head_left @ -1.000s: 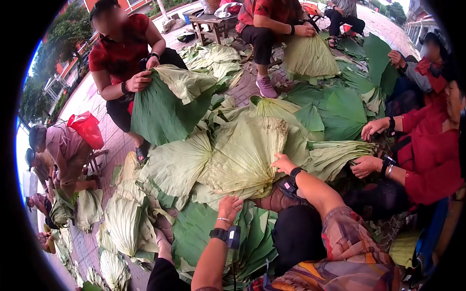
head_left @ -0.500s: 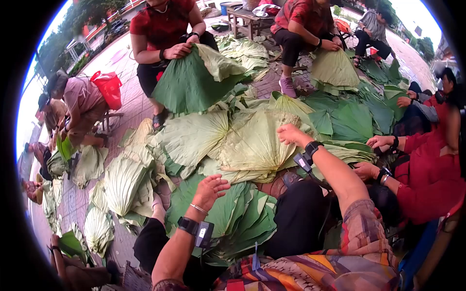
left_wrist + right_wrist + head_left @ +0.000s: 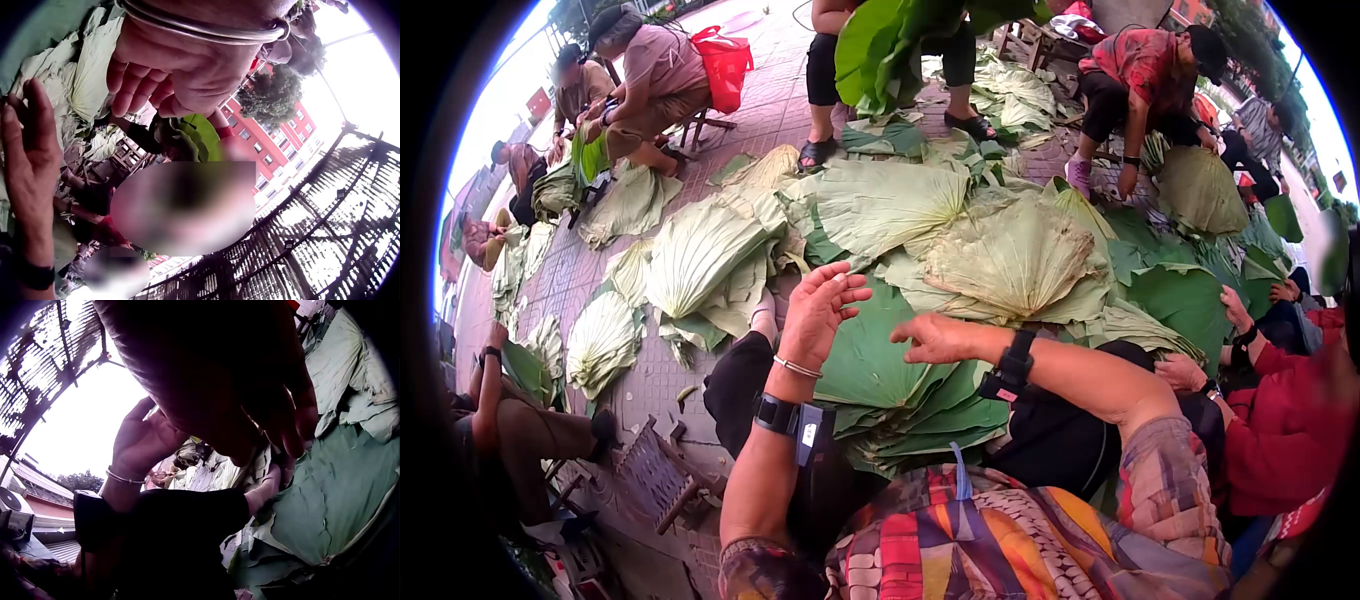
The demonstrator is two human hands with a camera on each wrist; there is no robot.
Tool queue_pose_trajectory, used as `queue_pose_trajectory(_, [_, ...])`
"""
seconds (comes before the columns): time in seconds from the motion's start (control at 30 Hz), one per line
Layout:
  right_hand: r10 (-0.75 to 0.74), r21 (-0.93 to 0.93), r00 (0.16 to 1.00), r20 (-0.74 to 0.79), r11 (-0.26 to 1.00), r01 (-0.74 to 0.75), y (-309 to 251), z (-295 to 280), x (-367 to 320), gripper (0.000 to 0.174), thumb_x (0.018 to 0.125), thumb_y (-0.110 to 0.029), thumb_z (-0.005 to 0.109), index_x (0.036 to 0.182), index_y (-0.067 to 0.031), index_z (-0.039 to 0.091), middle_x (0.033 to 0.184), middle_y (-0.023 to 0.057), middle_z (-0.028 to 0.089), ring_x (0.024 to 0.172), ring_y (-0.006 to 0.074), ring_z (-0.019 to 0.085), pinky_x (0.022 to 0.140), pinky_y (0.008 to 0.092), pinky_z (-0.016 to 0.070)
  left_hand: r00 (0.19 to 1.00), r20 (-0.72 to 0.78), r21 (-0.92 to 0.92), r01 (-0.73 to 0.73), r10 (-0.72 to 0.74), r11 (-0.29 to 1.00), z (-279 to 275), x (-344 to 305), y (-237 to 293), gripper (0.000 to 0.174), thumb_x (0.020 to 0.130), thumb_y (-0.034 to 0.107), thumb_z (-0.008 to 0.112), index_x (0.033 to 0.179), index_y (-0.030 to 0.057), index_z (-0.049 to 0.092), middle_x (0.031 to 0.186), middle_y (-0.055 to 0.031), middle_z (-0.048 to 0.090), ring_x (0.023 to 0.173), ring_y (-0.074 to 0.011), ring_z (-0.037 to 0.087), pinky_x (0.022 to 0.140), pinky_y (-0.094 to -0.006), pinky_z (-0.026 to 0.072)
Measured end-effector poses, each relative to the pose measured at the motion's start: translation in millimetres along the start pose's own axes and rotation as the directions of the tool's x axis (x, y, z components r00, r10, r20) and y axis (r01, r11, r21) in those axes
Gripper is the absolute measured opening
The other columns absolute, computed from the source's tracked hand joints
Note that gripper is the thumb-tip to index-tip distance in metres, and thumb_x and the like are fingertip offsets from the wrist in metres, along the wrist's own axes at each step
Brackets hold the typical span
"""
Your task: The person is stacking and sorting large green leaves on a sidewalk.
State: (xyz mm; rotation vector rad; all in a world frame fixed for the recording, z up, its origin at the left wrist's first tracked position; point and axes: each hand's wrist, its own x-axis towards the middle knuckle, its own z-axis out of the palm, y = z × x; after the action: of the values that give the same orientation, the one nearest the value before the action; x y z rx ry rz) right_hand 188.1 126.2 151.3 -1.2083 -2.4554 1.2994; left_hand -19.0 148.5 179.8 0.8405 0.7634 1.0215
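My left hand (image 3: pixel 818 312) is raised with loosely bent fingers and holds nothing. A metal bangle (image 3: pixel 797 368) circles that wrist. Close beside it, my right hand (image 3: pixel 940 338) reaches across with relaxed fingers, also holding nothing. Below both hands lies a stack of large green lotus leaves (image 3: pixel 875 345), spread in front of my knees. Beyond it is a pile of pale dried lotus leaves (image 3: pixel 1020 260), the top one browned along its edge. In the right wrist view, my right hand (image 3: pixel 250 394) shows dark above the green leaves (image 3: pixel 337 494), with my left hand (image 3: pixel 147 442) behind.
More pale leaves (image 3: pixel 705 255) cover the paving to the left. A woven-seat stool (image 3: pixel 658 470) stands at lower left. Across from me, a person holds up green leaves (image 3: pixel 890 50). People in red (image 3: pixel 1280 380) sit close on my right. A red bag (image 3: pixel 722 68) hangs behind seated people.
My right hand has moved from over the pale dried leaves back toward my left hand, above the green stack. The view has swung left. The person opposite now has the green leaves higher.
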Motion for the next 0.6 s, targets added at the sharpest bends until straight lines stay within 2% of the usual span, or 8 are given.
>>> queue_pose_trajectory(0.1, [-0.002,-0.146,1.000,-0.026,0.989,-0.002,54.2,69.4,18.1,0.047,0.069,-0.022,0.064,0.109,-0.0007,0.052,0.099,0.0167,0.058,0.091,0.0309,0.055,0.078,0.0386,0.0441,0.947,-0.313,0.043,0.088,-0.070,0.995,-24.0,3.9,-27.3,0.022,0.084,0.014,0.051,0.104,0.0050,0.050,0.091,-0.0084,0.061,0.079,-0.0166,0.061,0.062,-0.0249,0.0444])
queue_pose_trajectory(0.2, [0.066,-0.295,0.992,0.110,0.955,-0.030,52.7,99.0,18.7,0.054,0.069,-0.028,0.066,0.113,-0.0030,0.048,0.106,0.0137,0.052,0.100,0.0317,0.047,0.082,0.0419,0.0399,0.983,-0.185,0.041,0.018,-0.010,0.999,-18.9,5.8,-23.3,0.022,0.083,0.014,0.051,0.104,0.0049,0.049,0.091,-0.0083,0.061,0.078,-0.0162,0.061,0.062,-0.0245,0.0436])
queue_pose_trajectory(0.27, [0.043,-0.308,0.993,0.114,0.951,-0.006,57.6,112.6,22.3,0.056,0.068,-0.030,0.067,0.113,-0.0044,0.048,0.107,0.0107,0.050,0.101,0.0317,0.046,0.079,0.0431,0.0404,0.977,-0.211,0.090,-0.011,0.030,0.996,-19.4,3.6,-21.1,0.022,0.083,0.014,0.051,0.103,0.0048,0.050,0.091,-0.0080,0.061,0.077,-0.0158,0.060,0.062,-0.0249,0.0434])
queue_pose_trajectory(0.33, [0.005,-0.468,0.991,0.132,0.882,0.058,57.8,121.2,22.5,0.056,0.066,-0.030,0.068,0.112,-0.0051,0.048,0.106,0.0105,0.051,0.101,0.0297,0.047,0.078,0.0437,0.0400,0.973,-0.224,0.121,-0.023,0.050,0.992,-20.0,-0.4,-19.8,0.021,0.083,0.014,0.051,0.102,0.0047,0.051,0.091,-0.0080,0.061,0.078,-0.0157,0.060,0.062,-0.0250,0.0435])
queue_pose_trajectory(0.37, [-0.034,-0.386,0.993,0.112,0.920,0.075,70.3,126.0,26.2,0.045,0.068,-0.027,0.065,0.107,-0.0090,0.052,0.096,0.0104,0.055,0.093,0.0298,0.052,0.071,0.0460,0.0411,0.972,-0.227,0.111,-0.027,0.052,0.993,-20.1,-1.6,-19.4,0.020,0.083,0.014,0.051,0.101,0.0048,0.052,0.090,-0.0081,0.061,0.078,-0.0156,0.060,0.062,-0.0248,0.0435])
queue_pose_trajectory(0.47, [-0.185,-0.207,0.980,0.077,0.958,0.197,92.5,127.6,36.5,0.032,0.074,-0.023,0.055,0.101,-0.0072,0.053,0.085,0.0153,0.057,0.082,0.0333,0.055,0.068,0.0444,0.0427,0.972,-0.223,0.108,-0.044,0.068,0.993,-21.4,-6.9,-17.3,0.019,0.084,0.013,0.050,0.100,0.0052,0.052,0.089,-0.0077,0.061,0.077,-0.0154,0.060,0.063,-0.0248,0.0435])
queue_pose_trajectory(0.5, [-0.260,-0.179,0.965,-0.025,0.951,0.252,92.9,128.1,36.1,0.022,0.077,-0.019,0.048,0.094,-0.0052,0.054,0.078,0.0175,0.057,0.074,0.0358,0.055,0.062,0.0428,0.0438,0.973,-0.222,0.110,-0.042,0.066,0.993,-22.4,-7.5,-17.7,0.019,0.084,0.013,0.050,0.100,0.0052,0.052,0.089,-0.0077,0.061,0.077,-0.0154,0.060,0.063,-0.0248,0.0435])
queue_pose_trajectory(0.6, [-0.255,-0.290,0.961,-0.106,0.932,0.216,91.5,125.2,36.7,0.014,0.076,-0.014,0.048,0.085,-0.0039,0.052,0.075,0.0159,0.056,0.071,0.0354,0.055,0.059,0.0425,0.0437,0.965,-0.254,0.116,-0.032,0.061,0.993,-24.9,-6.6,-17.7,0.018,0.083,0.013,0.050,0.100,0.0054,0.052,0.090,-0.0077,0.061,0.077,-0.0156,0.061,0.062,-0.0247,0.0435])
